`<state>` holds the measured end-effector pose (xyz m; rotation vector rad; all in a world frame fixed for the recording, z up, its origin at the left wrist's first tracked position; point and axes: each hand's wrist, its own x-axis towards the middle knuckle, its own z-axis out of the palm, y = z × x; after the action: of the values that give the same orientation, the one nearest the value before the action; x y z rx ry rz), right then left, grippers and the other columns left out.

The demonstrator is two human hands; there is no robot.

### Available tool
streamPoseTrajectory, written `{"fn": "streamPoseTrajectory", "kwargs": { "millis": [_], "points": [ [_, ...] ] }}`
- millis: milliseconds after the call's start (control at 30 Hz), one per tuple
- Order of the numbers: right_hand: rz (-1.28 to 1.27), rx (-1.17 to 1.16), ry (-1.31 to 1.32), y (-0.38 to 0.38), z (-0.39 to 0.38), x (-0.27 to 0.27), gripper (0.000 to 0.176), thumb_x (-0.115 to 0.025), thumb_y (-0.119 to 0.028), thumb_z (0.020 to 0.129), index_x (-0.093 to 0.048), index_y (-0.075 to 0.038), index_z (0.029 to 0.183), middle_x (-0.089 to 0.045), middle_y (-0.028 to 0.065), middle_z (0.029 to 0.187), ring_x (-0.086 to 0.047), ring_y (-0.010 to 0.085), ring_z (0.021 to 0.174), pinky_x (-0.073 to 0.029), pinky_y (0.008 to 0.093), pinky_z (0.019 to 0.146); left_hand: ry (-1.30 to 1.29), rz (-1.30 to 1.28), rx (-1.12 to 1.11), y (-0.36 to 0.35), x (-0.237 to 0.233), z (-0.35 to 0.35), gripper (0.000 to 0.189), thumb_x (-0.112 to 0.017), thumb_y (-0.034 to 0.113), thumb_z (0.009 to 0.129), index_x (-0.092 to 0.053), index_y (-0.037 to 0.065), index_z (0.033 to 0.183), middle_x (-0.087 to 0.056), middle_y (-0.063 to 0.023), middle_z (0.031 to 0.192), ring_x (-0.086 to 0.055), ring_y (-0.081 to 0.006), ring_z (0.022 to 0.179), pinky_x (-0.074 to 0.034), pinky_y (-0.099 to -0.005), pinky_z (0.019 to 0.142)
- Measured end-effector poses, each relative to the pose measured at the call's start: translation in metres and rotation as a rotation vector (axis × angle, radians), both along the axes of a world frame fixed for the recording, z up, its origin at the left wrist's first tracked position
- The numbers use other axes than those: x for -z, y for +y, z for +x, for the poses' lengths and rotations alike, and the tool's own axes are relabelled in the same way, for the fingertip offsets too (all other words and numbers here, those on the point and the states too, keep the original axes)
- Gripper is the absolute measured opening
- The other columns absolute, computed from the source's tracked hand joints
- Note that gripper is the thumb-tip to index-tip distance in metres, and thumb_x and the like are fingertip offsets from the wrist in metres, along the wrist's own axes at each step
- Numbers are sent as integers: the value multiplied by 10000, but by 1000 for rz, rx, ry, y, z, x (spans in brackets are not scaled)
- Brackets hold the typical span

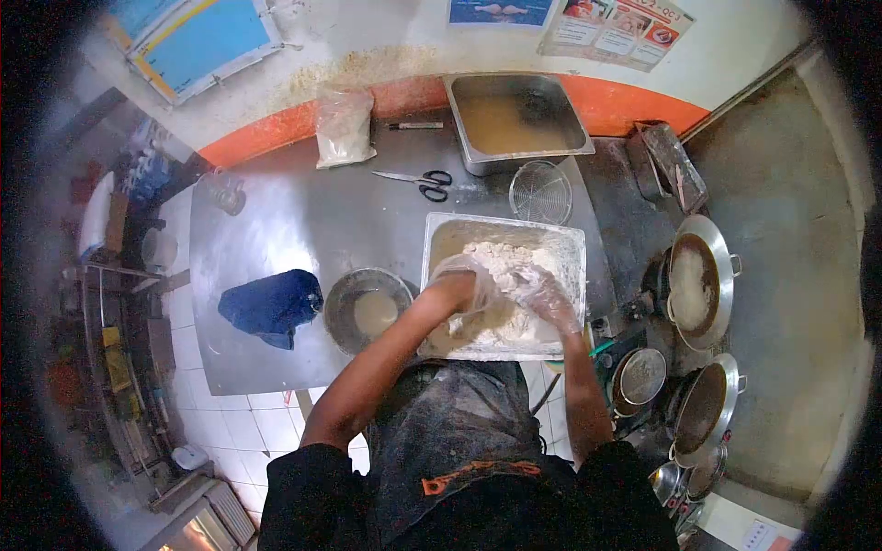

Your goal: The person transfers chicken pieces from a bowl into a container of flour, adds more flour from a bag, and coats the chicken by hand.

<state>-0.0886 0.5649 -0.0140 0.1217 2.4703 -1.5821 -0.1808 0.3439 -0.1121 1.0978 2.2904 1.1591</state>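
A rectangular metal tray (577, 275) at the table's front edge holds white flour and pale floury pieces (503, 262). My left hand (467, 283), in a clear plastic glove, reaches into the middle of the tray; its fingers are hidden by the glove and wrist. My right hand (547, 298), also gloved and dusted with flour, is in the right part of the tray, over the flour. Its fingers are too blurred to make out. Just left of the tray, a round metal bowl (344, 317) holds some cloudy liquid, beside my left forearm.
Behind the tray are a round wire strainer (540, 193), a deep pan of cloudy liquid (469, 147), scissors (430, 184), a marker (415, 126) and a plastic bag (344, 129). A blue cloth (271, 308) lies left. Large woks (726, 285) stand at the right.
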Motion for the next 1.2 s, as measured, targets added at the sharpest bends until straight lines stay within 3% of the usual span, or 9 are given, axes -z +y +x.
{"fn": "streamPoseTrajectory", "kwargs": {
  "millis": [200, 400, 500, 667, 733, 767, 933, 1133, 1200],
  "points": [
    [1380, -358, 692, 64, 23, 102, 476, -654, -375, 988, -605, -60, 1341, -629, 98, 1363, -638, 236, 1167, -514, 364, 1043, 97, -59, -108, 1, -21, -1, 354, -626, 381, 917, -733, 48, 971, -726, -201, 950, -688, -385, 926, -530, -489, 838],
    [337, -63, 175, 41, 24, 61, 443, -650, -243, 995, -549, -7, 1356, -652, 135, 1234, -658, 223, 1078, -532, 365, 1001, 31, 48, -140, -21, -123, 16, 366, -638, 397, 913, -731, 44, 940, -726, -196, 920, -692, -383, 892, -539, -486, 807],
    [362, -23, 198, 49, 28, 87, 465, -692, -214, 963, -550, -5, 1354, -658, 122, 1227, -661, 228, 1066, -537, 367, 986, 22, 175, -189, -27, -164, 25, 373, -644, 405, 911, -731, 42, 925, -726, -193, 905, -694, -381, 875, -544, -485, 792],
    [166, -5, 364, 84, 45, 160, 616, -845, -200, 835, -566, 6, 1343, -669, 92, 1222, -656, 211, 1048, -550, 362, 949, 49, -43, -76, -30, -102, -7, 386, -713, 419, 889, -717, 36, 935, -712, -195, 901, -673, -387, 861, -540, -472, 800],
    [-229, 217, -268, 74, 34, 100, 685, -858, -253, 830, -538, 5, 1378, -659, 109, 1243, -636, 193, 1096, -541, 364, 969, -154, -146, -112, -27, -96, -15, 360, -779, 349, 862, -712, 33, 1020, -718, -177, 990, -672, -348, 913, -538, -438, 850],
    [346, -25, -172, 14, 4, -13, 733, -867, -282, 824, -519, -3, 1406, -649, 126, 1289, -627, 188, 1135, -534, 367, 990, -159, -143, -116, -21, -68, -15, 360, -779, 349, 862, -712, 33, 1020, -718, -177, 990, -672, -348, 913, -538, -438, 850],
    [300, 16, 84, 29, 15, 100, 598, -825, -241, 849, -590, -15, 1350, -650, 126, 1330, -645, 219, 1144, -537, 368, 1000, -27, 434, -82, -6, -19, -6, 349, -778, 228, 870, -699, 42, 1155, -718, -130, 1112, -677, -253, 984, -539, -383, 891],
    [879, -172, 360, 97, 50, 142, 583, -813, -229, 834, -605, -23, 1337, -674, 151, 1297, -669, 272, 1112, -541, 374, 998, -179, 168, -58, -24, -4, -15, 340, -768, 212, 874, -701, 44, 1161, -723, -136, 1096, -679, -253, 971, -541, -383, 882],
    [278, 8, -336, 28, 12, 20, 702, -832, -271, 821, -537, -20, 1407, -638, 186, 1312, -631, 277, 1185, -526, 369, 1032, -270, 257, 4, -10, 34, -18, 337, -764, 207, 875, -701, 44, 1163, -725, -138, 1090, -680, -253, 967, -541, -384, 879]
  ]
}}
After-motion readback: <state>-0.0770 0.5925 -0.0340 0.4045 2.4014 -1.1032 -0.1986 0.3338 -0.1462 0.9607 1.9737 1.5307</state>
